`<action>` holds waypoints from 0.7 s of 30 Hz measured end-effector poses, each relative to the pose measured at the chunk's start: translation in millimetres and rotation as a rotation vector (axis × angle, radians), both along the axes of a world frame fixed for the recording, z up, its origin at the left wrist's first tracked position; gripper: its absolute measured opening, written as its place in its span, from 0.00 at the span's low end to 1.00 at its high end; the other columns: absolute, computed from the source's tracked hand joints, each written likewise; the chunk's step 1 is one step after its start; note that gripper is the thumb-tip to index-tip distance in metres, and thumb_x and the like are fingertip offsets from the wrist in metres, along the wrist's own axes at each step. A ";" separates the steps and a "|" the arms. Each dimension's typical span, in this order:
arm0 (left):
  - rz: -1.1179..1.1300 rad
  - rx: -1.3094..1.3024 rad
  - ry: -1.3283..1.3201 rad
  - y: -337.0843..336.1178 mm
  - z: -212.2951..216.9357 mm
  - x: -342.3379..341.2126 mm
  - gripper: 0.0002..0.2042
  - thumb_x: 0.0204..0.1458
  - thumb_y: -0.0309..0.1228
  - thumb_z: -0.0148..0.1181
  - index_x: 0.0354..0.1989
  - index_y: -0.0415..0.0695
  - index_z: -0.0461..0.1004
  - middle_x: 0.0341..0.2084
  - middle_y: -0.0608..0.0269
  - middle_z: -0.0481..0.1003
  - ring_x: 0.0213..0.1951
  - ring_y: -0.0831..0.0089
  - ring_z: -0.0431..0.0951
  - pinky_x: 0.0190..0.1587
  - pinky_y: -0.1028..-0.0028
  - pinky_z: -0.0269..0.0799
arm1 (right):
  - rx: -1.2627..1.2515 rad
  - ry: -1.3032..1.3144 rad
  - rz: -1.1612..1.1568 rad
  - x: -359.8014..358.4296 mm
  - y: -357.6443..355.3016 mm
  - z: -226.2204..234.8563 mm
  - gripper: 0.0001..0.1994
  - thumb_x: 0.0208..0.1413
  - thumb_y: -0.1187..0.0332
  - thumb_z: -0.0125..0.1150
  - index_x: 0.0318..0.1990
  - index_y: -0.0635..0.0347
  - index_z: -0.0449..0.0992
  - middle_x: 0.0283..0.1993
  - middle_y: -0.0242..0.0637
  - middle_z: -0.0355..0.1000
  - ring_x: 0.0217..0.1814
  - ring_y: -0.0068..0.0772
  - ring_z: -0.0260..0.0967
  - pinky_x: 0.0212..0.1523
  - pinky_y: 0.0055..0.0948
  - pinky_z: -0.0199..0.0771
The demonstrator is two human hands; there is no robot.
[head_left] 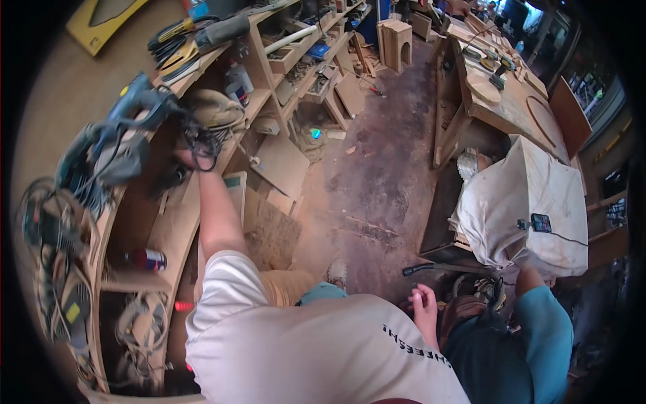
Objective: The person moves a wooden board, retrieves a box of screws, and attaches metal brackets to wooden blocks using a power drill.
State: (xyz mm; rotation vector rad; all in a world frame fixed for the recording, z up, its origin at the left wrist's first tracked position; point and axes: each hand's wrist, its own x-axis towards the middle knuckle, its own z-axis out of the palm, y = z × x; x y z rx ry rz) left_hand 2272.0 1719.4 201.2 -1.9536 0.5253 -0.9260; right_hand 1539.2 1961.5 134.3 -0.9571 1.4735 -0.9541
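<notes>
Here, the left hand (192,160) reaches into the wooden shelf (176,219) at the person's left, with a dark tool (172,178) just beside it, on the side nearer the body; whether the fingers grip this tool or merely lie near it cannot be told. The right hand (424,311), close to the body, has its fingers loosely bent and shows nothing held. As judged from this arrangement, the reach into the shelf is made, whereas lifting anything clear of it appears yet to be done. Beyond the left hand lies a tan power tool (215,108); to its left, a blue power tool (142,97). Well ahead and to the right of the right hand stands a desk (515,114); nearer, on the same side, is a white cloth cover (555,182).

Several details are obscured: the left fingers are blurred and partly behind a dark cord (204,138); the white shirt (316,350) conceals the right forearm; a co-worker's hand, beyond a teal sleeve (546,323), is hidden at the cover.
</notes>
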 end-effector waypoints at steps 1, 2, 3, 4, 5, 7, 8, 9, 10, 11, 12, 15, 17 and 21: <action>-0.004 -0.186 0.082 11.7 9.1 -5.4 0.40 0.49 0.49 0.59 0.68 0.44 0.53 0.66 0.49 0.56 0.67 0.63 0.52 0.69 0.62 0.44 | -0.047 0.020 0.057 15.7 -17.5 -3.2 0.16 0.61 0.70 0.55 0.56 0.60 0.66 0.43 0.33 0.70 0.41 0.20 0.68 0.40 0.21 0.71; -0.015 -0.323 0.126 13.9 15.3 -9.7 0.41 0.49 0.48 0.60 0.69 0.44 0.51 0.67 0.48 0.53 0.70 0.62 0.48 0.71 0.63 0.40 | -0.099 0.023 0.104 24.7 -38.5 -7.5 0.16 0.60 0.71 0.56 0.55 0.60 0.66 0.43 0.32 0.70 0.41 0.20 0.67 0.42 0.20 0.70; -0.027 -0.461 0.152 5.3 17.9 -9.4 0.40 0.49 0.48 0.59 0.69 0.44 0.52 0.67 0.48 0.53 0.69 0.62 0.49 0.70 0.63 0.41 | -0.078 0.019 0.101 34.6 -54.5 -3.6 0.17 0.59 0.70 0.59 0.55 0.60 0.67 0.43 0.33 0.70 0.42 0.20 0.67 0.44 0.21 0.69; 0.008 -0.522 0.130 11.2 19.2 1.8 0.39 0.50 0.47 0.59 0.68 0.44 0.52 0.66 0.48 0.54 0.69 0.62 0.49 0.70 0.63 0.42 | -0.081 0.015 0.101 41.6 -71.2 -3.4 0.17 0.59 0.70 0.59 0.55 0.60 0.67 0.43 0.33 0.70 0.42 0.20 0.67 0.44 0.21 0.69; 0.034 -0.591 0.115 15.1 18.0 11.1 0.39 0.50 0.47 0.59 0.68 0.44 0.52 0.66 0.49 0.54 0.69 0.62 0.50 0.70 0.63 0.42 | -0.092 0.065 0.126 48.5 -86.5 -4.5 0.18 0.58 0.70 0.60 0.55 0.60 0.67 0.43 0.33 0.70 0.42 0.21 0.67 0.44 0.22 0.70; 0.069 -0.680 0.083 25.6 14.5 27.7 0.38 0.51 0.47 0.58 0.68 0.44 0.53 0.65 0.49 0.55 0.68 0.62 0.51 0.69 0.63 0.43 | -0.111 0.161 0.187 60.0 -113.9 -2.9 0.19 0.56 0.70 0.61 0.54 0.61 0.67 0.43 0.33 0.70 0.41 0.22 0.67 0.46 0.24 0.70; 0.082 -0.709 0.066 30.1 13.5 36.8 0.37 0.51 0.46 0.57 0.67 0.43 0.54 0.65 0.50 0.56 0.67 0.62 0.51 0.69 0.63 0.44 | -0.109 0.162 0.181 65.9 -126.9 -1.2 0.19 0.56 0.70 0.61 0.54 0.61 0.67 0.43 0.33 0.70 0.41 0.22 0.67 0.46 0.24 0.70; 0.099 -0.733 0.057 35.6 10.3 43.2 0.36 0.51 0.46 0.57 0.67 0.43 0.54 0.65 0.50 0.56 0.67 0.62 0.52 0.69 0.63 0.44 | -0.110 0.182 0.225 70.2 -140.4 -1.0 0.19 0.56 0.70 0.62 0.54 0.61 0.67 0.43 0.33 0.70 0.41 0.22 0.67 0.46 0.24 0.70; 0.103 -0.753 0.052 37.9 6.2 45.2 0.36 0.52 0.46 0.57 0.67 0.43 0.54 0.64 0.50 0.57 0.67 0.62 0.53 0.68 0.64 0.45 | -0.108 0.205 0.268 72.7 -152.9 -0.3 0.19 0.56 0.70 0.62 0.54 0.61 0.67 0.44 0.33 0.71 0.41 0.22 0.67 0.46 0.24 0.70; 0.116 -0.769 0.046 42.4 0.9 44.7 0.35 0.52 0.45 0.56 0.67 0.43 0.55 0.64 0.50 0.57 0.66 0.62 0.53 0.68 0.64 0.45 | -0.103 0.211 0.293 74.9 -168.1 -5.2 0.20 0.55 0.70 0.63 0.54 0.62 0.67 0.44 0.33 0.70 0.42 0.23 0.67 0.45 0.25 0.70; 0.120 -0.789 0.041 45.0 -2.5 44.1 0.34 0.53 0.45 0.56 0.66 0.43 0.55 0.63 0.51 0.57 0.66 0.62 0.54 0.68 0.64 0.46 | -0.094 0.214 0.293 77.4 -181.2 -9.4 0.20 0.55 0.70 0.63 0.54 0.62 0.67 0.44 0.33 0.70 0.42 0.23 0.67 0.45 0.25 0.70; 0.139 -0.837 0.029 57.6 -21.7 30.1 0.33 0.54 0.44 0.55 0.65 0.42 0.56 0.62 0.51 0.59 0.64 0.62 0.55 0.67 0.64 0.47 | -0.141 0.259 0.383 93.5 -227.4 -5.9 0.20 0.55 0.69 0.64 0.53 0.62 0.67 0.43 0.36 0.70 0.43 0.25 0.68 0.45 0.26 0.71; 0.171 -0.856 0.020 70.9 -38.9 18.4 0.32 0.54 0.44 0.54 0.65 0.42 0.57 0.62 0.52 0.60 0.64 0.62 0.57 0.66 0.64 0.49 | -0.115 0.221 0.439 99.5 -261.7 -14.9 0.20 0.55 0.68 0.64 0.53 0.62 0.67 0.42 0.36 0.69 0.42 0.24 0.67 0.45 0.26 0.70; 0.232 -0.844 -0.019 87.1 -63.2 -9.7 0.29 0.56 0.42 0.53 0.64 0.42 0.59 0.60 0.53 0.61 0.62 0.62 0.59 0.65 0.64 0.51 | -0.071 0.187 0.581 109.3 -337.8 -10.8 0.21 0.55 0.67 0.65 0.54 0.61 0.67 0.41 0.33 0.68 0.40 0.22 0.66 0.43 0.26 0.70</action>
